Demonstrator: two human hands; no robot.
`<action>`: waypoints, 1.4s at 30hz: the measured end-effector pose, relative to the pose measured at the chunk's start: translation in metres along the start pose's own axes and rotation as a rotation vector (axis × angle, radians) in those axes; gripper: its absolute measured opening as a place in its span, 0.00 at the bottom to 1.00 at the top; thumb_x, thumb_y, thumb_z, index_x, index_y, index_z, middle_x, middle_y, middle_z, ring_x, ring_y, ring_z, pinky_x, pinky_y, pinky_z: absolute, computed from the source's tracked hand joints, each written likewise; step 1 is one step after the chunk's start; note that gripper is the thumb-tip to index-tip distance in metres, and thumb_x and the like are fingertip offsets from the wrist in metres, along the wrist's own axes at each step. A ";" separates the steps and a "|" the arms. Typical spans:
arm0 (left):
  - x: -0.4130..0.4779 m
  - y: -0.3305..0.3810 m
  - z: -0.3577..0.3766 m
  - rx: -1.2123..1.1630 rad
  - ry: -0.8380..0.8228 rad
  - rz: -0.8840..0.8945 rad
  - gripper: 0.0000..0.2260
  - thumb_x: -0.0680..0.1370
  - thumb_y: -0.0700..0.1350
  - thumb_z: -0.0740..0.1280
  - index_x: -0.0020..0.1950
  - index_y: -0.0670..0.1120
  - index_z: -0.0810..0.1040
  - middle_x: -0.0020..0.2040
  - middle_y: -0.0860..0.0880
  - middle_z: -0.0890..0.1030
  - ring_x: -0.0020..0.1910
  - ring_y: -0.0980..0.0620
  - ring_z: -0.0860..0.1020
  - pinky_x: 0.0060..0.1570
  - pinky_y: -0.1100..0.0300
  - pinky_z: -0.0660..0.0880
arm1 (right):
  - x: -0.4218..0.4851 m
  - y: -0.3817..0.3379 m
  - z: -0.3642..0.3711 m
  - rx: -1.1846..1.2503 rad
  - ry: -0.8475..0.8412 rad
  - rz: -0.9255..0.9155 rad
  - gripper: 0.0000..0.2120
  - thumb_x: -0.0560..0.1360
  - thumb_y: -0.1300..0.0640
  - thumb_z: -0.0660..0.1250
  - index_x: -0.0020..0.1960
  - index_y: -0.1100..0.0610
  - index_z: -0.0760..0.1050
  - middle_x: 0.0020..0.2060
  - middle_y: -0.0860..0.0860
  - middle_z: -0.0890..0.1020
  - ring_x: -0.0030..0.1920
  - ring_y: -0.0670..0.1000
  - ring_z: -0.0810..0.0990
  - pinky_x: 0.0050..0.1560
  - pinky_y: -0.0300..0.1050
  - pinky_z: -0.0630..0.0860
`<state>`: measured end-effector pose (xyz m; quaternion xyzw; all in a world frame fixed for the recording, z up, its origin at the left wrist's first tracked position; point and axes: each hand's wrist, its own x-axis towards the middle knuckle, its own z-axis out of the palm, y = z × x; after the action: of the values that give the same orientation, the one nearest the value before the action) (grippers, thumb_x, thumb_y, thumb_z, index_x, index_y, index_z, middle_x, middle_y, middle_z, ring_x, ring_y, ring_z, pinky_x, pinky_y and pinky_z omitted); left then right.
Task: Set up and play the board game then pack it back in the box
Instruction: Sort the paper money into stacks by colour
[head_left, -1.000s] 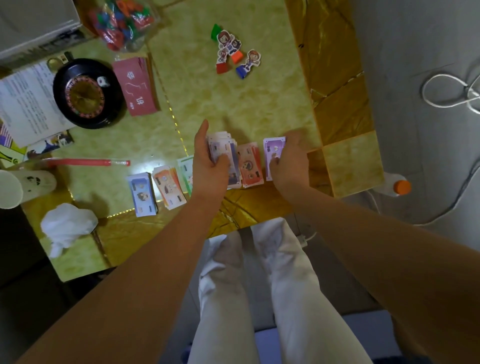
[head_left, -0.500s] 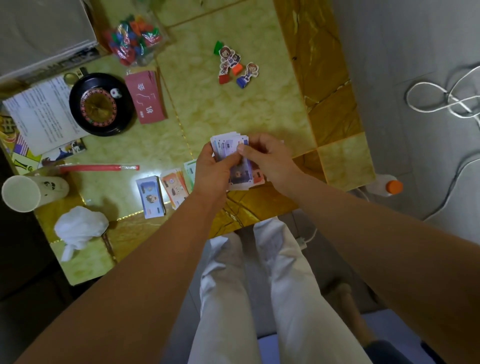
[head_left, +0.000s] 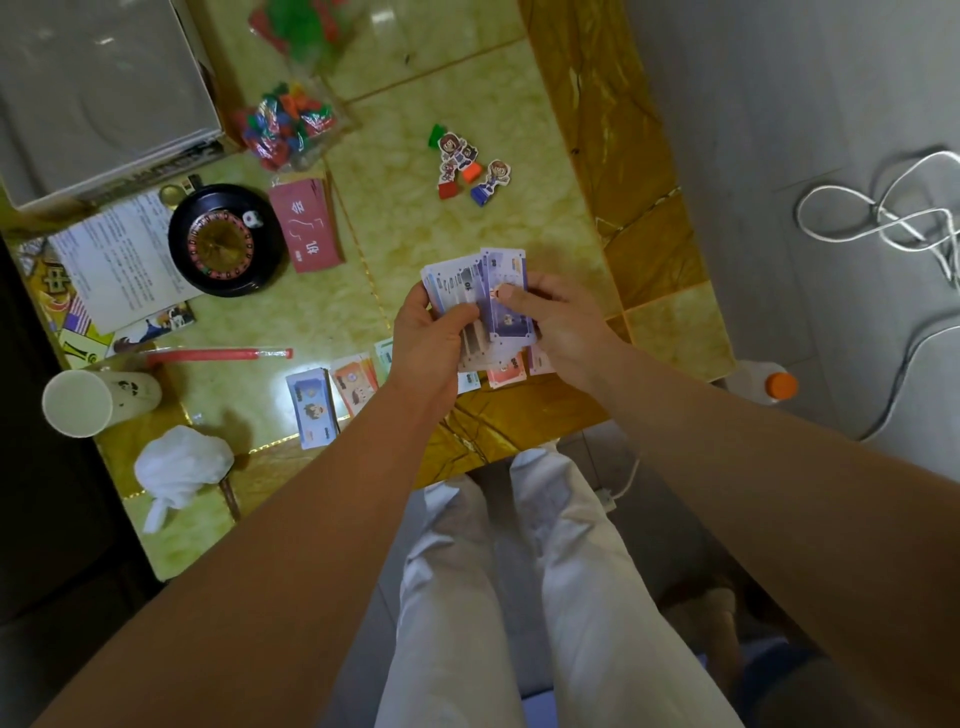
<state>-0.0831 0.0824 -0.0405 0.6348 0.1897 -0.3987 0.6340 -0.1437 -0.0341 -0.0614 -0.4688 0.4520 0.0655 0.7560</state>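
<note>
Where the green-and-amber tabletop fills the upper frame, the grey box sits at its far left corner, closed side up. The printed rule sheet lies just below the box. The black roulette wheel touches the sheet's right edge. A paper cup lies on its side at the left edge, with a crumpled tissue nearer the seated person. A clear bag of coloured pieces is beside the box, and a red card deck is just right of the wheel. A red pen lies between the wheel and the near edge.

Both hands are above the near edge, mid-frame. The left hand grips a fanned wad of play notes: thumb across the face, fingers curled out of sight underneath. The right hand pinches one purple note lying on the fan's right side. Its thumb is pressed on top; the other fingers are tucked behind and mostly hidden.

Below the hands is a row of sorted piles along the near edge: blue, orange, green, then red-pink, partly covered by the wrists. Four cardboard figures on coloured bases are clustered far of the hands, well apart from them.

Off the table, to the right, are a bottle with an orange cap and a loose white cable.
</note>
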 end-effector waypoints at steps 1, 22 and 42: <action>-0.001 0.000 -0.001 -0.007 -0.004 0.007 0.18 0.77 0.29 0.62 0.67 0.36 0.71 0.59 0.34 0.78 0.52 0.37 0.80 0.48 0.48 0.81 | 0.000 0.000 -0.001 0.022 0.006 0.020 0.12 0.77 0.63 0.67 0.59 0.66 0.77 0.50 0.61 0.82 0.47 0.57 0.82 0.52 0.53 0.80; -0.004 0.005 0.005 0.301 0.050 0.108 0.06 0.75 0.39 0.71 0.38 0.41 0.80 0.38 0.37 0.79 0.35 0.45 0.76 0.37 0.44 0.78 | 0.001 -0.002 -0.001 0.258 -0.038 0.163 0.09 0.79 0.65 0.61 0.59 0.63 0.74 0.46 0.58 0.81 0.41 0.53 0.81 0.46 0.50 0.79; 0.006 0.012 0.016 0.345 0.046 0.169 0.11 0.78 0.38 0.62 0.42 0.39 0.83 0.38 0.40 0.81 0.37 0.45 0.78 0.39 0.53 0.76 | 0.012 -0.010 -0.002 0.366 -0.059 0.130 0.07 0.79 0.67 0.61 0.46 0.60 0.77 0.36 0.53 0.84 0.36 0.51 0.83 0.38 0.45 0.81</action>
<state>-0.0751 0.0646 -0.0353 0.7568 0.0788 -0.3559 0.5425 -0.1329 -0.0447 -0.0641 -0.2912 0.4631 0.0444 0.8359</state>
